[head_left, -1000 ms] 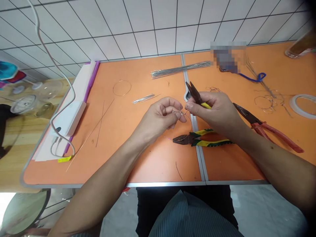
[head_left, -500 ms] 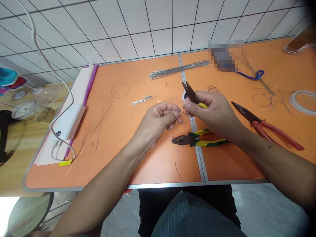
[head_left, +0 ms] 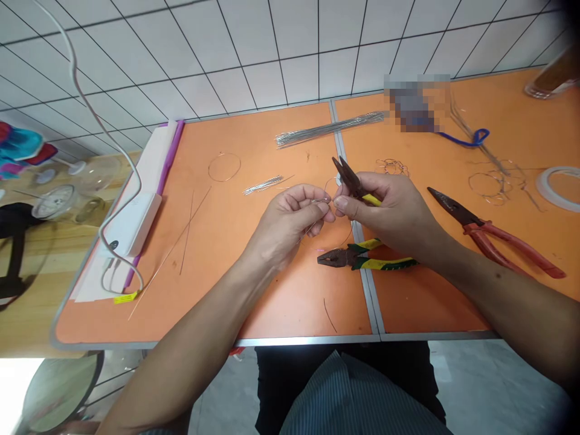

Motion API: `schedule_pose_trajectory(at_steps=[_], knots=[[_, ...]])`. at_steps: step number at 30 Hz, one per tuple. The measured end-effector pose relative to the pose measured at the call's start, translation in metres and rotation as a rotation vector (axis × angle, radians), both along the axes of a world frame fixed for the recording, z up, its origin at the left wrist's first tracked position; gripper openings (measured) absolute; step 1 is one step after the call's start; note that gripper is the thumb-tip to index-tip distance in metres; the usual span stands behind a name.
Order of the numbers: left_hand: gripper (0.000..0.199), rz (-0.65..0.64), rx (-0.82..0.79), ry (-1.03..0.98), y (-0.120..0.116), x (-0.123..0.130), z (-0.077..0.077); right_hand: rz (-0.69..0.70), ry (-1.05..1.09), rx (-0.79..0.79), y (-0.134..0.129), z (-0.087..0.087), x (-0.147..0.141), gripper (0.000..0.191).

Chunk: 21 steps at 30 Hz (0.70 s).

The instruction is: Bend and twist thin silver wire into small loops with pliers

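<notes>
Thin wire (head_left: 352, 231) curves below my hands over the orange table. My left hand (head_left: 301, 214) pinches this wire between thumb and fingers. My right hand (head_left: 392, 208) is closed on yellow-handled needle-nose pliers (head_left: 348, 175), whose dark jaws point up and left. Its thumb and fingertip are close to the fingers of my left hand. Just below lie yellow-and-green combination pliers (head_left: 338, 258), partly under my right hand. A short bundle of wires (head_left: 263, 185) rests left of my hands, and a wire ring (head_left: 224, 167) lies farther left.
Red-handled pliers (head_left: 483, 229) lie right, beside my right forearm. A long wire bundle (head_left: 330, 129) sits at the back. A tape roll (head_left: 559, 188) and tangled wires (head_left: 492, 184) are at the right. A white box (head_left: 131, 226) with a cable stands left on papers.
My right hand has moved slightly toward my left hand, and the needle-nose pliers sit a little lower. The whole view has shifted slightly.
</notes>
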State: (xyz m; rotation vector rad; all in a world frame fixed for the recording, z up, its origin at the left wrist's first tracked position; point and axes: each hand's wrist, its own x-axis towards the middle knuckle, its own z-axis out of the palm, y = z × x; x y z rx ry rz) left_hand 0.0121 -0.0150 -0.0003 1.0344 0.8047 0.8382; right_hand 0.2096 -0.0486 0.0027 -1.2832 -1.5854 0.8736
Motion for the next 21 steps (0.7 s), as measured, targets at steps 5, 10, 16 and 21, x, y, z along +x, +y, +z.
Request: schedule_pose_trajectory(at_steps=[5, 10, 16, 21], knots=[[0.012, 0.034, 0.033, 0.032, -0.0016, 0.0022, -0.001, 0.01, -0.009, 0.003, 0.0009, -0.0011, 0.0004, 0.011], [0.011, 0.054, 0.043, 0.051, -0.0017, 0.0027, -0.0023, 0.016, 0.004, -0.005, 0.0014, -0.0025, 0.0008, 0.012], [0.008, 0.072, 0.044, 0.126, -0.0021, 0.0017, -0.0006, 0.005, 0.003, -0.005, -0.0001, -0.0003, -0.0002, 0.011], [0.013, 0.063, 0.041, 0.11, -0.0019, 0.0017, -0.0011, -0.01, -0.013, -0.014, -0.0011, 0.0025, -0.0004, 0.012]])
